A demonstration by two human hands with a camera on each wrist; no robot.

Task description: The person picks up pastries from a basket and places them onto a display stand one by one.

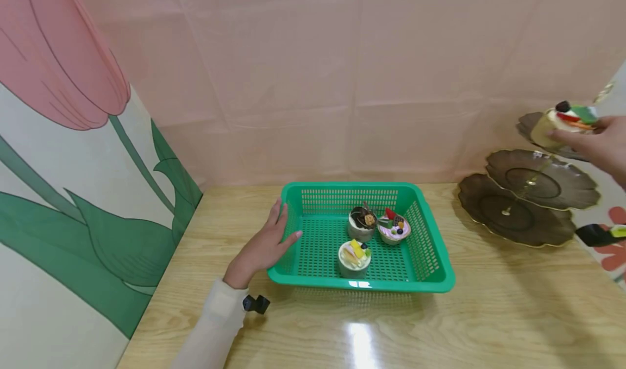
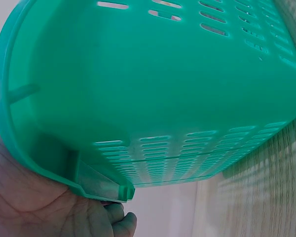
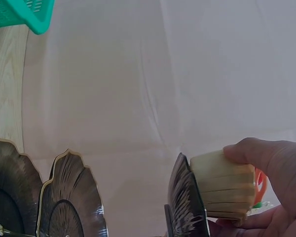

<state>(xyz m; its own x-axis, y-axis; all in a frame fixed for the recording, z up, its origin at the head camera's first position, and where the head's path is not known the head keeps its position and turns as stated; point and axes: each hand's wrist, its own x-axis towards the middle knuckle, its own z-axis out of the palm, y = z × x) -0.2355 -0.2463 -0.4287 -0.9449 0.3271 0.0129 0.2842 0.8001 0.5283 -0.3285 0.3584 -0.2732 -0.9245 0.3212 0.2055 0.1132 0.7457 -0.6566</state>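
My right hand (image 1: 603, 143) grips a cream-topped cupcake (image 1: 544, 131) in a pale yellow cup, with red, green and dark toppings. In the right wrist view the cup's base meets the top plate (image 3: 185, 202) of a dark tiered stand (image 1: 518, 208); whether its weight rests there I cannot tell. My left hand (image 1: 259, 252) rests on the left rim of a green basket (image 1: 362, 286), fingers spread. Inside the basket sit a chocolate-topped cupcake (image 1: 362, 233), a pink-cream one (image 1: 393, 233) and one with yellow fruit (image 1: 354, 266).
The basket stands on a wooden table (image 1: 293, 331) against a pink cloth backdrop (image 1: 293, 86). The stand's lower scalloped plates are at the table's right. A tulip-printed panel (image 1: 78, 168) rises along the left side.
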